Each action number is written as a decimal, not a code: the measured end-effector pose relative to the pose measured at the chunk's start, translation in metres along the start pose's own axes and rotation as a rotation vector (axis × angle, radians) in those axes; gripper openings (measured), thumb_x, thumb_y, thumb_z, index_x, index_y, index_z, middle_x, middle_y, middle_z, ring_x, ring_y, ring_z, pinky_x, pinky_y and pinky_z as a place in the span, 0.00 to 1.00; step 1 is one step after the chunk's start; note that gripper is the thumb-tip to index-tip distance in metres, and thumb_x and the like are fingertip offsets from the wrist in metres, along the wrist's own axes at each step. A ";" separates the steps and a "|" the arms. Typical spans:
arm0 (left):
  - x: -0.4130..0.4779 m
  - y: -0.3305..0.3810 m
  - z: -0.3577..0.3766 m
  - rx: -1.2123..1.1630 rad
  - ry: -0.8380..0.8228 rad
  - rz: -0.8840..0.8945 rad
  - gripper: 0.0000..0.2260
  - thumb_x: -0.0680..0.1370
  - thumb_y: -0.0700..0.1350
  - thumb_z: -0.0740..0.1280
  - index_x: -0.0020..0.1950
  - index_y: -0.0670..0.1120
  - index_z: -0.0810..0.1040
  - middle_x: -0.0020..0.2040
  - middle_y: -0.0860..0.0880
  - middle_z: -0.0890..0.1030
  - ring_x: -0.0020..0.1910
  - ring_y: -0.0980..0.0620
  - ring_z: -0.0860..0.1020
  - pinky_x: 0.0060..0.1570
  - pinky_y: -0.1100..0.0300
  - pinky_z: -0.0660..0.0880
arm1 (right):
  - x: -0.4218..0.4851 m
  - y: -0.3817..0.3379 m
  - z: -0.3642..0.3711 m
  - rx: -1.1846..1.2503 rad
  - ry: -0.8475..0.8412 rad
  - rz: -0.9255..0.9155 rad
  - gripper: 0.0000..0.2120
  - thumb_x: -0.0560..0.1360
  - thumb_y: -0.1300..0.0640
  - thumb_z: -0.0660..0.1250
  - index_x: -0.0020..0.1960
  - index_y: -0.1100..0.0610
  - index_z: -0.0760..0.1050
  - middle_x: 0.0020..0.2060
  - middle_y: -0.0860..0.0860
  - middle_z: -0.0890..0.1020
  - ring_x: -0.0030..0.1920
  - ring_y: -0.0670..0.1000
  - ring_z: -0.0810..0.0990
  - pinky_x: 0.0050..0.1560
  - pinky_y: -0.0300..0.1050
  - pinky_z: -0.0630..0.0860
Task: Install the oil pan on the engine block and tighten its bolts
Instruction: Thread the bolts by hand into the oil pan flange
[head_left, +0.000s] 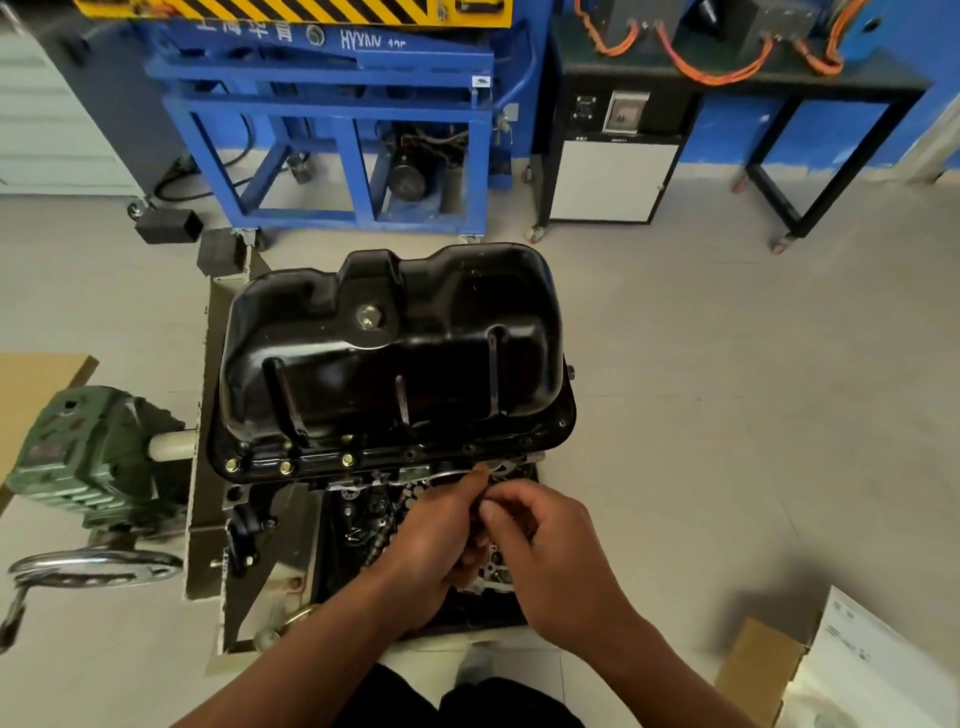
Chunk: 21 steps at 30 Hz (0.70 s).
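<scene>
I see a blue steel-framed machine (332, 130) standing at the back. Nearer, the glossy black stamped oil pan (395, 353) sits on the dark engine block (358, 525), with a green cast gearbox (88, 457) to its left. My left hand (441, 540) and right hand (545, 545) meet below the pan's near flange, fingers curled. I cannot tell whether they pinch anything. Brass-coloured bolts (285, 467) sit in the flange's left end.

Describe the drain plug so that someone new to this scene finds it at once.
Find the black oil pan at the centre. On its top face, left of the middle, sits the drain plug. Unlike the small bolts along the rim, it stands alone.
</scene>
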<state>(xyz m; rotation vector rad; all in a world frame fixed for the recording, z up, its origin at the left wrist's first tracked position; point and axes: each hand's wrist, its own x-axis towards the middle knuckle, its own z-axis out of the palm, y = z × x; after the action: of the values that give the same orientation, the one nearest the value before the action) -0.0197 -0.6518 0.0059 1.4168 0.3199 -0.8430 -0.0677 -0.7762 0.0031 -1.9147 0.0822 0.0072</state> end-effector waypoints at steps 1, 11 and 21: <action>0.000 -0.001 -0.002 0.005 0.000 0.016 0.23 0.84 0.56 0.58 0.33 0.47 0.71 0.28 0.49 0.67 0.24 0.54 0.62 0.24 0.61 0.57 | 0.001 0.001 -0.002 -0.025 0.017 -0.007 0.07 0.80 0.57 0.65 0.52 0.50 0.82 0.41 0.41 0.83 0.44 0.43 0.82 0.45 0.33 0.77; 0.013 -0.004 -0.025 -0.092 -0.030 0.153 0.22 0.83 0.51 0.63 0.28 0.53 0.75 0.29 0.51 0.64 0.26 0.54 0.57 0.21 0.63 0.57 | 0.021 0.000 0.005 -0.174 0.107 -0.213 0.06 0.78 0.60 0.69 0.53 0.56 0.84 0.40 0.44 0.84 0.43 0.44 0.82 0.43 0.35 0.77; 0.036 -0.009 -0.044 -0.244 0.071 -0.023 0.15 0.83 0.52 0.63 0.53 0.40 0.79 0.29 0.52 0.63 0.26 0.56 0.58 0.20 0.65 0.55 | 0.053 0.011 0.013 -0.533 0.164 -0.246 0.07 0.80 0.59 0.65 0.51 0.60 0.81 0.42 0.52 0.82 0.41 0.50 0.80 0.42 0.47 0.77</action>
<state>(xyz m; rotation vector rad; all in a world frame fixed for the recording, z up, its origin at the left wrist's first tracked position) 0.0115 -0.6214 -0.0318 1.2186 0.4777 -0.7467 -0.0149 -0.7706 -0.0142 -2.4443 -0.0525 -0.3223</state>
